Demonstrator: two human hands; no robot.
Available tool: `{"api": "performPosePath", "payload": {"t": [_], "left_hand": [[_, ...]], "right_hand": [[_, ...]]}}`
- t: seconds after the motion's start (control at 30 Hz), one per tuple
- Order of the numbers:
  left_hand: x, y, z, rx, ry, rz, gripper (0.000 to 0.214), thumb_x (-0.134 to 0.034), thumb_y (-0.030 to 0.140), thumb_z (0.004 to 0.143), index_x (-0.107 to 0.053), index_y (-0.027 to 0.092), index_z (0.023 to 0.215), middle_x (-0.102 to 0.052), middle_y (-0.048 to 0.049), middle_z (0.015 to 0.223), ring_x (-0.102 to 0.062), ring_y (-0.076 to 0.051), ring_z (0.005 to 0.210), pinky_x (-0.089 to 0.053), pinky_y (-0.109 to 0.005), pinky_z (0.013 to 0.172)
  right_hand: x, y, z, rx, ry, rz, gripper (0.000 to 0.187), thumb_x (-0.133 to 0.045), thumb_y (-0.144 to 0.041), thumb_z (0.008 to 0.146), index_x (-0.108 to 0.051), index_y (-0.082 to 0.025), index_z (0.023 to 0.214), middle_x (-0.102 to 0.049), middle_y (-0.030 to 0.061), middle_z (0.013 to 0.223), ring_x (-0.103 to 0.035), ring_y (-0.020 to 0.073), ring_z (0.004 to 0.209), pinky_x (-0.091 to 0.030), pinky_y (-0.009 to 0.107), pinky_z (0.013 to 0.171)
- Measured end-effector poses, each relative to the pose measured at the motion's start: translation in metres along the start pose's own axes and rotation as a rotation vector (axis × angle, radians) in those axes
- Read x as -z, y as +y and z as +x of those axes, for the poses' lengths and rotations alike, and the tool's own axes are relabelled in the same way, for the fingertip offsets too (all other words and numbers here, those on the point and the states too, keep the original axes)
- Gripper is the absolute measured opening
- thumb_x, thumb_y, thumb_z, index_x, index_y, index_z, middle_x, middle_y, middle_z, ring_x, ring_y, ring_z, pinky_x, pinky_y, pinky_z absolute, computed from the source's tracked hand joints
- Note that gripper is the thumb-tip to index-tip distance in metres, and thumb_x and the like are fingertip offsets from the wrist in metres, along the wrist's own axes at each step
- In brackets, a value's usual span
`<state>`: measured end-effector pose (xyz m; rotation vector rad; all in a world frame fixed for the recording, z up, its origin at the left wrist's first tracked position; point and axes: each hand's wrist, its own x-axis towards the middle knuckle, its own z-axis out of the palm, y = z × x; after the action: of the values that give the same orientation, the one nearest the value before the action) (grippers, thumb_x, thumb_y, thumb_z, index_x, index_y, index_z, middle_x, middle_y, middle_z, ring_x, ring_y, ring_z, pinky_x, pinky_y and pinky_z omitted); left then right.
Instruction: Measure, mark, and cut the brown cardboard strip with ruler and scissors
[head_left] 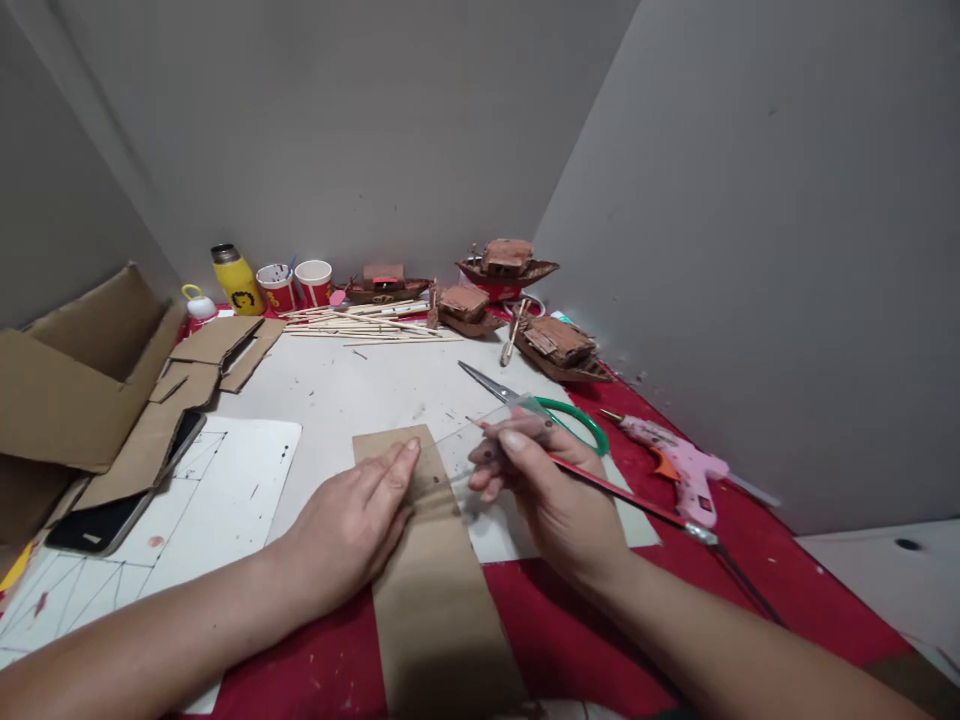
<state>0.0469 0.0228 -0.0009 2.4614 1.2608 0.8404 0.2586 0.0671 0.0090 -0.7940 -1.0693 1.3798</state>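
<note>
Card [442,620] runs from 6 o'clock to centre, likely light, bendable. Clear strip [457,455] across its far end looks slippery; best held by edges. Left hand [352,525] meets it, fingers together, grip unclear; right hand [562,490] pinches a pencil [622,492].

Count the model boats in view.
4 boats: one behind the sticks, one raised at back right, one in front of that, one behind the scissors.

Clear strip [448,462] across brown cardboard [439,595], slanted red pencil [616,488]
</note>
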Motion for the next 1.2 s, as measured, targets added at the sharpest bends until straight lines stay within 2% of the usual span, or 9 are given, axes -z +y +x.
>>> {"api": "performPosePath", "payload": {"t": [0.13,0.27,0.37,0.5,0.87,0.93,1.03,1.1,1.2], "left_hand": [[0.006,0.004,0.004,0.216,-0.010,-0.450,0.039,-0.045,0.029,0.098,-0.055,0.016,0.133,-0.070,-0.0178,0.116,-0.071,-0.026,0.095,-0.058,-0.040,0.081],[0.016,0.005,0.009,0.574,-0.133,-1.158,0.035,-0.049,0.044,0.097,-0.061,0.014,0.111,-0.074,-0.0117,0.090,-0.065,-0.013,0.052,-0.051,-0.024,0.048],[0.018,0.001,0.010,0.619,-0.160,-1.376,0.031,-0.057,0.044,0.094,-0.062,0.013,0.096,-0.075,-0.0107,0.081,-0.065,-0.012,0.048,-0.050,-0.020,0.047],[0.019,0.000,0.009,0.640,-0.221,-1.352,0.032,-0.061,0.044,0.092,-0.064,0.012,0.088,-0.074,-0.0096,0.075,-0.063,-0.011,0.046,-0.048,-0.019,0.046],[0.013,0.001,0.005,0.652,-0.354,-1.220,0.042,-0.058,0.053,0.090,-0.070,0.013,0.088,-0.073,-0.0095,0.078,-0.063,-0.012,0.054,-0.048,-0.023,0.055],[0.016,0.004,0.008,0.624,-0.272,-1.169,0.043,-0.057,0.054,0.090,-0.072,0.014,0.087,-0.071,-0.0075,0.076,-0.060,-0.012,0.056,-0.046,-0.024,0.056],[0.025,0.008,0.013,0.581,0.010,-1.016,0.037,-0.059,0.051,0.090,-0.075,0.018,0.095,-0.066,-0.0025,0.074,-0.055,-0.012,0.063,-0.043,-0.022,0.058],[0.030,0.009,0.015,0.570,0.179,-0.963,0.029,-0.062,0.046,0.091,-0.075,0.022,0.101,-0.062,0.0002,0.075,-0.053,-0.011,0.068,-0.042,-0.020,0.062],[0.030,0.011,0.016,0.567,0.273,-1.085,0.021,-0.066,0.038,0.090,-0.071,0.023,0.104,-0.057,0.0032,0.071,-0.050,-0.009,0.066,-0.040,-0.017,0.063]], "right_hand": [[0.000,-0.003,-0.006,-0.009,-0.115,-0.012,0.020,-0.074,-0.034,0.083,-0.074,-0.021,0.098,-0.075,0.0056,0.085,-0.073,0.0176,0.070,-0.059,0.025,0.057],[0.001,-0.007,0.002,0.101,0.000,-0.001,0.019,-0.073,-0.037,0.083,-0.073,-0.021,0.093,-0.074,0.0041,0.081,-0.070,0.0148,0.066,-0.057,0.023,0.055],[0.002,-0.009,0.012,0.144,0.102,0.035,0.017,-0.072,-0.036,0.083,-0.071,-0.021,0.090,-0.072,0.0027,0.078,-0.069,0.0132,0.063,-0.055,0.021,0.052],[0.005,-0.009,0.019,0.078,0.103,0.062,0.022,-0.074,-0.039,0.080,-0.072,-0.021,0.093,-0.072,0.0037,0.082,-0.068,0.0136,0.067,-0.055,0.020,0.051],[0.005,-0.003,0.013,-0.066,-0.164,-0.007,0.017,-0.073,-0.035,0.083,-0.072,-0.019,0.090,-0.075,0.0038,0.079,-0.071,0.0145,0.066,-0.056,0.021,0.054],[0.003,-0.004,0.008,-0.080,-0.253,-0.035,0.019,-0.073,-0.033,0.084,-0.073,-0.020,0.098,-0.077,0.0063,0.090,-0.074,0.0175,0.079,-0.059,0.024,0.062],[-0.001,-0.005,-0.002,-0.135,-0.434,-0.146,0.028,-0.074,-0.027,0.082,-0.071,-0.022,0.109,-0.076,0.0079,0.102,-0.072,0.0186,0.093,-0.059,0.029,0.078],[-0.004,-0.002,-0.008,-0.157,-0.522,-0.240,0.033,-0.075,-0.026,0.080,-0.070,-0.022,0.112,-0.075,0.0078,0.103,-0.072,0.0173,0.087,-0.059,0.029,0.078],[-0.007,0.004,-0.014,-0.135,-0.598,-0.371,0.037,-0.075,-0.029,0.078,-0.070,-0.021,0.114,-0.074,0.0086,0.104,-0.071,0.0178,0.081,-0.059,0.030,0.075]]}}
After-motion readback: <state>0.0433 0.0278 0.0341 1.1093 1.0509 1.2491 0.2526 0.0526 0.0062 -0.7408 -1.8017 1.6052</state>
